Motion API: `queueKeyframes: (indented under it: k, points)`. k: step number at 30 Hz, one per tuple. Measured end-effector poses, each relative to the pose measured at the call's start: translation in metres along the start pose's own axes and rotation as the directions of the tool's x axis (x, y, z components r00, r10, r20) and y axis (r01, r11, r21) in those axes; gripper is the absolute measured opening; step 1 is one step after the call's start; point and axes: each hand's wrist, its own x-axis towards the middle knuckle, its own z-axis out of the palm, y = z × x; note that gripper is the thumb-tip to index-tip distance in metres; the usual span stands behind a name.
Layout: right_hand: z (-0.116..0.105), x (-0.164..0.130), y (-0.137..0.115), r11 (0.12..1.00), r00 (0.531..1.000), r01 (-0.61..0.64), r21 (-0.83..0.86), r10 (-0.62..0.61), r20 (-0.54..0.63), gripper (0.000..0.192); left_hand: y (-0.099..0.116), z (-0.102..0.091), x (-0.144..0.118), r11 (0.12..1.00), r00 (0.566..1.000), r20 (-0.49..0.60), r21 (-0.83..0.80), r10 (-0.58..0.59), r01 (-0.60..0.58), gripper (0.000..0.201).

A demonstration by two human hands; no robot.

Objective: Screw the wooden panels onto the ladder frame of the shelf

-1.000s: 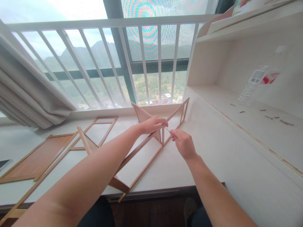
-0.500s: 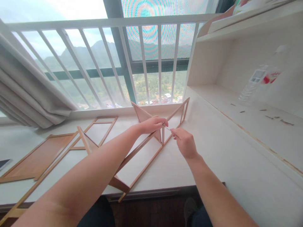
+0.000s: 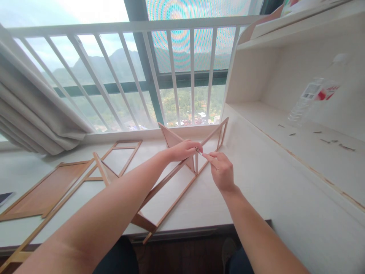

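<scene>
A long wooden frame (image 3: 171, 199) lies on the white desk (image 3: 256, 190), with an upright triangular panel (image 3: 170, 137) standing in it. My left hand (image 3: 184, 149) grips the frame's upper rail at a short cross post (image 3: 196, 166). My right hand (image 3: 221, 171) pinches a thin metal pin or tool (image 3: 200, 153), whose tip meets the frame right beside my left fingers. The two hands almost touch.
More wooden panels (image 3: 42, 192) and an open frame (image 3: 121, 154) lie to the left. A curtain (image 3: 31, 114) hangs at far left, white window railing (image 3: 148, 76) behind. A shelf (image 3: 299, 133) on the right holds a plastic bottle (image 3: 312, 101) and several small dark pieces (image 3: 332, 142).
My right hand has moved up and left, closer to my left hand, pushing the thin pin further toward the frame. My left hand has stayed in place.
</scene>
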Motion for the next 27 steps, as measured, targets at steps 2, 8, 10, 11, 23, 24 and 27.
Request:
queueKeyframes:
  k: [2, 8, 10, 11, 23, 24, 27]
  points:
    - [0.0004, 0.0004, -0.0006, 1.000, 1.000, -0.019, 0.000, 0.019, -0.004, 0.042, 0.0006, -0.0001, -0.0003, 1.000, 1.000, -0.001, 0.003, -0.004, 0.004, 0.037]
    - [0.0017, 0.0027, -0.0045, 0.991, 0.995, -0.102, 0.085, 0.102, 0.006, 0.032, 0.0014, -0.0004, -0.0014, 1.000, 1.000, -0.001, -0.005, -0.017, 0.017, 0.038]
    - [0.0024, 0.0027, -0.0048, 0.988, 0.993, -0.116, 0.104, 0.116, 0.006, 0.030, 0.0005, 0.0000, -0.0012, 1.000, 1.000, -0.001, -0.010, -0.018, 0.018, 0.038]
    - [0.0026, 0.0025, -0.0046, 0.987, 0.993, -0.120, 0.107, 0.120, 0.004, 0.029, -0.0001, 0.0003, -0.0010, 1.000, 1.000, -0.003, -0.012, -0.018, 0.018, 0.038]
    - [0.0058, -0.0008, -0.0022, 0.981, 0.987, -0.163, 0.106, 0.163, 0.006, 0.027, -0.0026, 0.0018, 0.0003, 1.000, 1.000, -0.002, -0.020, 0.009, -0.009, 0.037]
    - [0.0060, -0.0010, -0.0024, 0.979, 0.985, -0.173, 0.106, 0.173, 0.009, 0.027, -0.0030, 0.0018, 0.0003, 1.000, 1.000, 0.000, -0.020, 0.008, -0.008, 0.037]
    - [0.0069, -0.0023, -0.0028, 0.972, 0.979, -0.202, 0.117, 0.200, 0.025, 0.028, -0.0030, 0.0014, -0.0002, 1.000, 1.000, 0.004, -0.018, 0.007, -0.007, 0.038]
